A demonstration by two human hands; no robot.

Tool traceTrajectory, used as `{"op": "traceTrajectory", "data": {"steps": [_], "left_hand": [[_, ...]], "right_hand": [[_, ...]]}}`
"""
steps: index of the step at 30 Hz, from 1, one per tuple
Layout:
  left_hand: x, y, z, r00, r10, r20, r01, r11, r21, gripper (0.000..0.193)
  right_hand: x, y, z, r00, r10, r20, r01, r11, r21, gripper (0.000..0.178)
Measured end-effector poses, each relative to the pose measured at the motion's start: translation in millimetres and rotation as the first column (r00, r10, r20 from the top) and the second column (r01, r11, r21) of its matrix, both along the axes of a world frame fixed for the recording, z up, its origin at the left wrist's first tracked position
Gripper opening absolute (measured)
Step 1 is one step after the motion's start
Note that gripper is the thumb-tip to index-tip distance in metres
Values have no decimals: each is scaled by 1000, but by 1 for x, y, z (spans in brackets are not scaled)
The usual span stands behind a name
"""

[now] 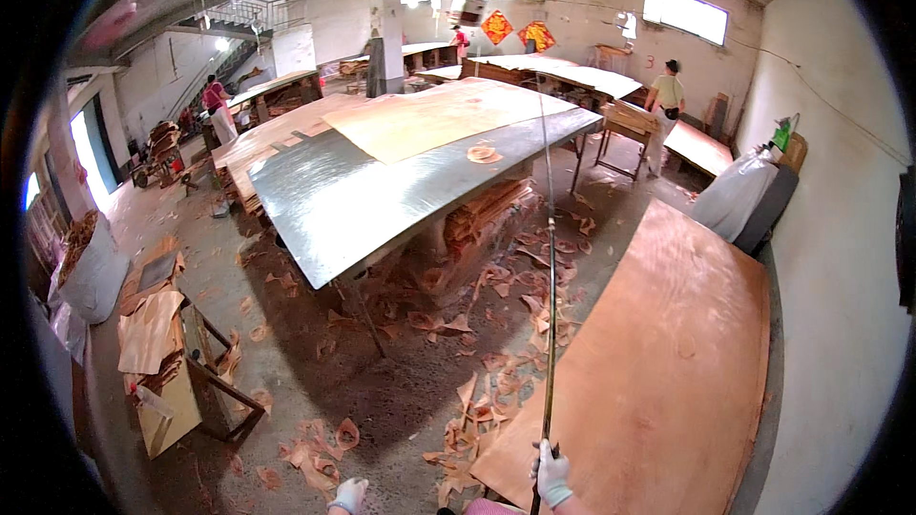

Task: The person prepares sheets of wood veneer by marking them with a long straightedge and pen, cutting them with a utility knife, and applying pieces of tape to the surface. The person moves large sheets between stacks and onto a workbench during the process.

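Observation:
My right hand (551,474), in a white glove, is wrapped round the lower part of a long thin pole (551,324). The pole rises almost upright, its upper part crossing in front of the metal-topped table (324,195). Low in the view, my gloved left hand (350,496) is loosely curled, with nothing visible in it. To the right of the pole lies a large stack of veneer sheets (658,343), close by my right hand. A pale veneer sheet (429,119) lies across the table, with a small round scrap (484,154) near its edge.
Torn veneer scraps (320,463) litter the floor. A low wooden stand (172,410) with veneer pieces is at the left. White sacks stand by the left side and right wall (739,195). Three other people work farther back, one near a small table (625,124).

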State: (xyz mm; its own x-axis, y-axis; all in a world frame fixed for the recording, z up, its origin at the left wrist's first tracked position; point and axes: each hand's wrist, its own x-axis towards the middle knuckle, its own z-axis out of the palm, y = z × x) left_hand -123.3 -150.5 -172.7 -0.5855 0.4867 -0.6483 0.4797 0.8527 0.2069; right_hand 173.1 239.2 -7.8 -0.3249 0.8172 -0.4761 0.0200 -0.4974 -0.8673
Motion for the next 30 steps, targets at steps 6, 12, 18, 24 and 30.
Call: {"op": "traceTrajectory", "data": {"steps": [6,12,18,24,30], "left_hand": [[-37,113,61,438,360,824,-897,239,372,37],[-97,197,118,692,301,656,-712,439,549,38],[-189,257,147,210,294,932,-860,509,33,29],[-235,219,123,972,217,89,-233,850,471,43],[-304,242,140,971,194,137,-235,864,444,42]], "right_hand": [[-167,39,19,989,104,-107,-114,989,-94,34],[-352,13,-18,983,107,-149,-138,967,-215,39],[-445,11,-70,711,695,-108,-703,697,-139,29],[-537,68,-43,743,586,-323,-665,700,-260,40],[-579,127,-61,854,394,-341,-517,716,-469,36]]}}
